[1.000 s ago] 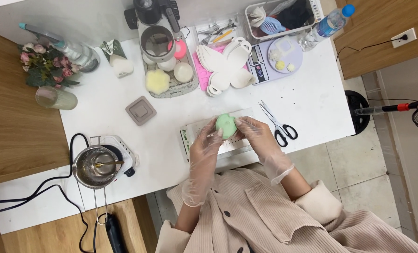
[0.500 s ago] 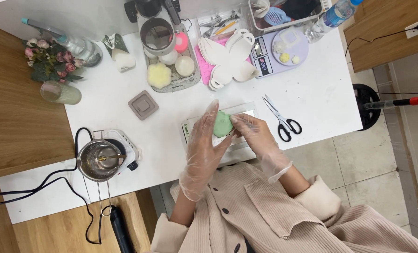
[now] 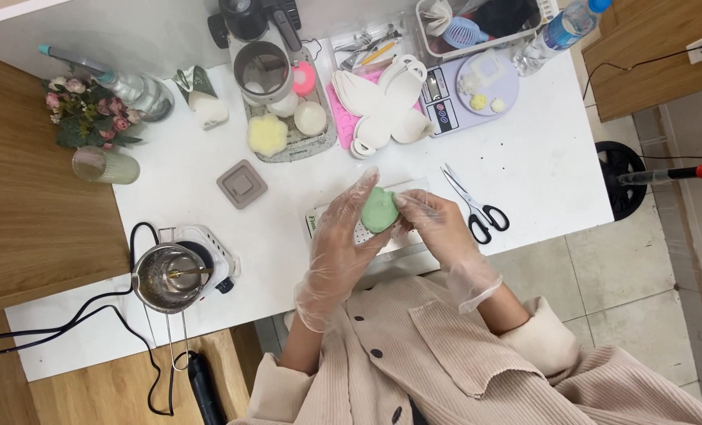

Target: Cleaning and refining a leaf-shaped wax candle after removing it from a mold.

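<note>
While gloved left hand [image 3: 341, 240] and right hand [image 3: 430, 220] grip it, green soap [image 3: 379, 210] looks smooth, rounded.

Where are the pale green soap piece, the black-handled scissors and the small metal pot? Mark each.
Pale green soap piece [image 3: 380, 211], head view, its bare top face.
Black-handled scissors [image 3: 477, 208], head view, near the pivot.
Small metal pot [image 3: 168, 277], head view, inside its bowl.

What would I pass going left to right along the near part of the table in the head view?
Metal pot on its small hotplate → left hand → green piece held by both hands → right hand → scissors.
</note>
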